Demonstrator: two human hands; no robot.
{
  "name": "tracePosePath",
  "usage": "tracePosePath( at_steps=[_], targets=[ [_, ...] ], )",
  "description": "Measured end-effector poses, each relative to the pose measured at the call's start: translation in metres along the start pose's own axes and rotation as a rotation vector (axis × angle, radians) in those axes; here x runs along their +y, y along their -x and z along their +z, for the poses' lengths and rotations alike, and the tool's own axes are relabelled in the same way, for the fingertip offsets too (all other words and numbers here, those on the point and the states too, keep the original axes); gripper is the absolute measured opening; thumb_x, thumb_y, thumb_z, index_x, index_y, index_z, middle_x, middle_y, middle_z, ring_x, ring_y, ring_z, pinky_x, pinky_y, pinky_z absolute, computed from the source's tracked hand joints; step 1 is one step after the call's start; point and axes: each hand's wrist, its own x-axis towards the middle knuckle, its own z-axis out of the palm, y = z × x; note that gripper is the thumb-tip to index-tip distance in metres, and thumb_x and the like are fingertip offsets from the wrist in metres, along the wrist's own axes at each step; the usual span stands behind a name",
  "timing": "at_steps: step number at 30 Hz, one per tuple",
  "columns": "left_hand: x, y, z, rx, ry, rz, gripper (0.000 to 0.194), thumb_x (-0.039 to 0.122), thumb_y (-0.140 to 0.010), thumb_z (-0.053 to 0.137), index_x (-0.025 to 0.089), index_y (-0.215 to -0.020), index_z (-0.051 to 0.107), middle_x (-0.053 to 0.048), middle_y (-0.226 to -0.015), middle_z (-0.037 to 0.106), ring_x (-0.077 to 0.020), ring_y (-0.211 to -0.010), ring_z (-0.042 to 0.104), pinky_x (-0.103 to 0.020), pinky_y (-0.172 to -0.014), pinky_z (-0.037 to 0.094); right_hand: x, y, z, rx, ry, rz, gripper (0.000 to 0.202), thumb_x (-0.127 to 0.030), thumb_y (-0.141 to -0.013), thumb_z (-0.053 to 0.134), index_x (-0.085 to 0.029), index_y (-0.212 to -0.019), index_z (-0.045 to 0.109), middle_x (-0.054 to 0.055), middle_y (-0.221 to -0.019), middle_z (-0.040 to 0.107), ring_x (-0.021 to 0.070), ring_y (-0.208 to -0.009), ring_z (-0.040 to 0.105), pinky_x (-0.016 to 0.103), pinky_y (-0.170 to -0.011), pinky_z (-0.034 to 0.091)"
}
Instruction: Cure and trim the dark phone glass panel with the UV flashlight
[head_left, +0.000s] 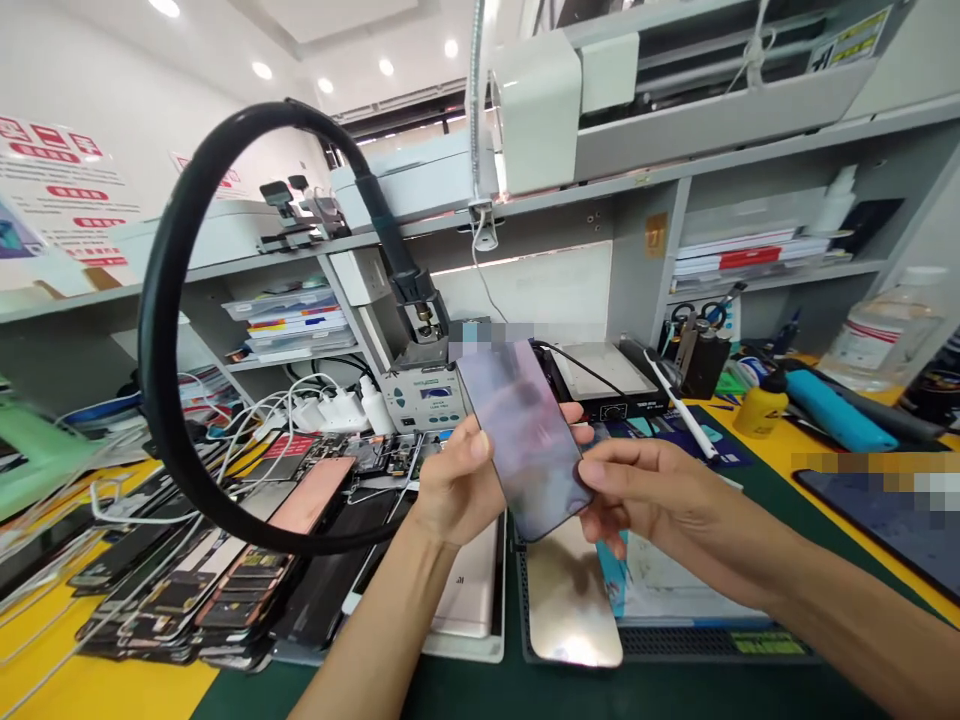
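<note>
L hand (pixel 459 480) has the phone (pixel 525 440), fingers curled shut round it: thumb on the near-side edge, other tips poking out past the opp. edge from behind. R hand (pixel 649 490) is at the phone's lower R corner, thumb & fingertips nearly together and touching the edge; can't tell if they're gripping or just resting there. Phone's up off the tabletop (pixel 465 695), tilted, dark glossy side w/ reflections facing the person; top end blurred out.

Below it, a gold phone (pixel 574 600) lies on a dark mat (pixel 675 645), w/ a silver phone (pixel 466 590) just L of that. Further L: stacks of phone parts (pixel 232 590), a pink phone (pixel 311 495) on top, plus white cables (pixel 255 440). Big black hose (pixel 161 330) loops over that side, nr a control box (pixel 426 400) w/ small screen & buttons.

R side: white stick (pixel 686 410), yellow bottle (pixel 761 408), blue tube-like thing (pixel 840 410), big clear bottle (pixel 874 335) behind, and a dark tablet (pixel 885 525) nr the edge, partly blurred. Shelf (pixel 765 150) along the back holds papers, boxes etc.
</note>
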Motion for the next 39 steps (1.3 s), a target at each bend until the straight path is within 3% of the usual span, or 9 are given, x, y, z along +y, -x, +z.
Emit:
tracePosePath(
  at_steps=[3, 6, 13, 19, 24, 28, 34, 39],
  targets=[
    [-0.005, -0.001, -0.001, 0.041, 0.028, -0.015, 0.066, 0.059, -0.074, 0.075, 0.020, -0.127, 0.068, -0.015, -0.128, 0.070, -0.0395, -0.121, 0.063, -0.050, -0.093, 0.056, 0.002, 0.000, 0.002, -0.017, 0.046, -0.046, 0.032, -0.047, -0.086, 0.077, -0.015, -0.081, 0.074, 0.008, -0.073, 0.069, 0.0174, -0.068, 0.064, 0.026, -0.058, 0.049],
    [-0.007, -0.002, -0.001, 0.059, 0.043, 0.033, 0.061, 0.063, -0.080, 0.069, 0.022, -0.125, 0.069, -0.013, -0.123, 0.072, -0.0341, -0.109, 0.069, -0.049, -0.095, 0.056, 0.006, 0.001, 0.003, -0.071, 0.110, -0.074, 0.034, -0.048, -0.087, 0.074, -0.013, -0.083, 0.075, 0.011, -0.082, 0.072, 0.0197, -0.072, 0.066, 0.028, -0.059, 0.051],
    [-0.012, -0.004, 0.008, 0.028, 0.171, 0.075, 0.050, 0.062, -0.086, 0.064, 0.027, -0.120, 0.072, -0.008, -0.127, 0.071, -0.0268, -0.102, 0.069, -0.046, -0.096, 0.055, 0.024, 0.002, 0.010, -0.086, 0.137, 0.015, 0.039, -0.051, -0.086, 0.076, -0.015, -0.100, 0.073, 0.012, -0.093, 0.073, 0.0174, -0.068, 0.065, 0.027, -0.057, 0.047],
    [-0.019, -0.004, 0.007, -0.077, 0.234, 0.054, 0.049, 0.058, -0.090, 0.061, 0.024, -0.123, 0.071, -0.012, -0.123, 0.071, -0.0281, -0.104, 0.069, -0.042, -0.091, 0.056, 0.025, 0.004, 0.027, -0.075, 0.050, 0.011, 0.041, -0.051, -0.085, 0.076, -0.011, -0.093, 0.070, 0.008, -0.078, 0.071, 0.0133, -0.065, 0.061, 0.024, -0.061, 0.049],
    [-0.020, -0.004, 0.013, -0.076, 0.238, 0.044, 0.046, 0.052, -0.087, 0.067, 0.026, -0.126, 0.070, -0.010, -0.131, 0.068, -0.0279, -0.108, 0.068, -0.041, -0.091, 0.056, 0.025, 0.002, 0.038, -0.032, 0.017, 0.041, 0.048, -0.058, -0.085, 0.074, -0.011, -0.079, 0.070, 0.006, -0.070, 0.068, 0.0115, -0.059, 0.060, 0.022, -0.056, 0.047],
    [-0.020, -0.004, 0.018, -0.065, 0.228, 0.041, 0.046, 0.050, -0.086, 0.070, 0.028, -0.127, 0.069, -0.010, -0.131, 0.068, -0.0277, -0.108, 0.067, -0.041, -0.090, 0.056, 0.025, 0.004, 0.038, -0.016, 0.038, 0.074, 0.047, -0.057, -0.085, 0.073, -0.011, -0.076, 0.070, 0.006, -0.068, 0.068, 0.0107, -0.057, 0.057, 0.022, -0.056, 0.046],
    [-0.020, -0.003, 0.019, -0.028, 0.261, 0.080, 0.041, 0.051, -0.088, 0.066, 0.024, -0.118, 0.073, -0.011, -0.127, 0.070, -0.0257, -0.107, 0.067, -0.042, -0.095, 0.055, 0.028, 0.009, 0.031, -0.103, 0.098, 0.133, 0.040, -0.051, -0.084, 0.074, -0.011, -0.082, 0.072, 0.008, -0.071, 0.071, 0.0098, -0.057, 0.055, 0.020, -0.053, 0.042],
    [-0.020, -0.003, 0.020, -0.028, 0.268, 0.091, 0.042, 0.052, -0.089, 0.064, 0.025, -0.120, 0.072, -0.011, -0.128, 0.070, -0.0254, -0.107, 0.068, -0.042, -0.095, 0.055, 0.029, 0.008, 0.033, -0.087, 0.038, 0.146, 0.041, -0.050, -0.072, 0.085, -0.013, -0.077, 0.068, 0.005, -0.065, 0.069, 0.0101, -0.055, 0.055, 0.019, -0.051, 0.041]
  ],
)
